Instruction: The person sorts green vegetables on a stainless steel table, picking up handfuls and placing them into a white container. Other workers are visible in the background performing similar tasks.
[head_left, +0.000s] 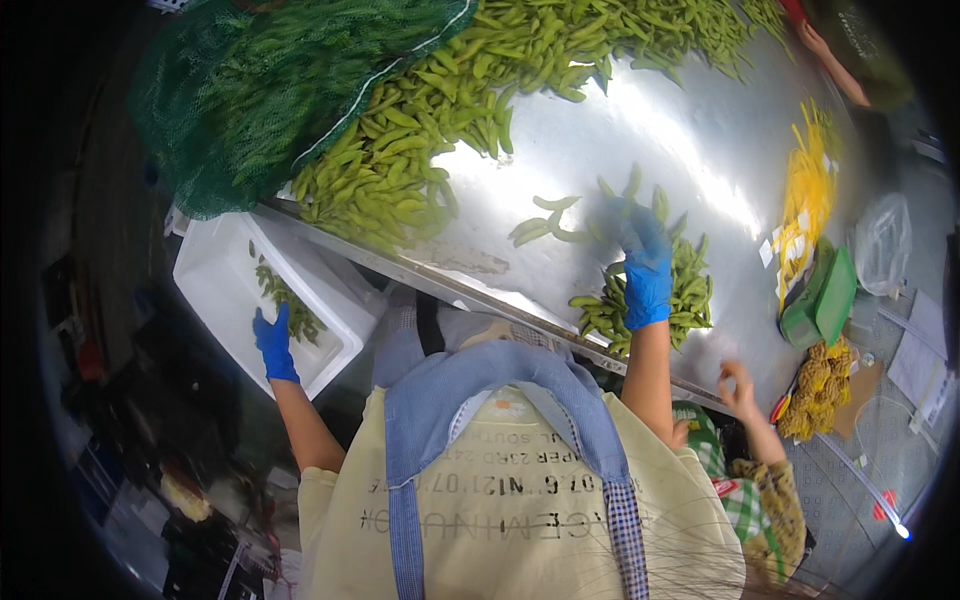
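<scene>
My left hand (274, 341), in a blue glove, is over a white foam box (217, 300), thumb and fingers apart, holding nothing. Green pods (300, 319) lie in the box beyond my fingers. Blurred over the metal table (525, 262) is my right hand (643, 247), also blue-gloved, its fingers pointing down at loose green soybean pods; whether it grips any cannot be told. A small heap of pods (690, 289) lies around its wrist, and a few pods (551, 223) lie to its left. The big pile of pods (405, 165) spreads along the table's far side.
A green mesh sack (240, 105) full of pods lies at the upper left. Yellow strips (806, 195), a green plastic basket (821, 296) and bundled tan netting (821, 390) are at the right. A co-worker's hand (739, 390) is near the table edge; another's arm (832, 64) shows at the upper right.
</scene>
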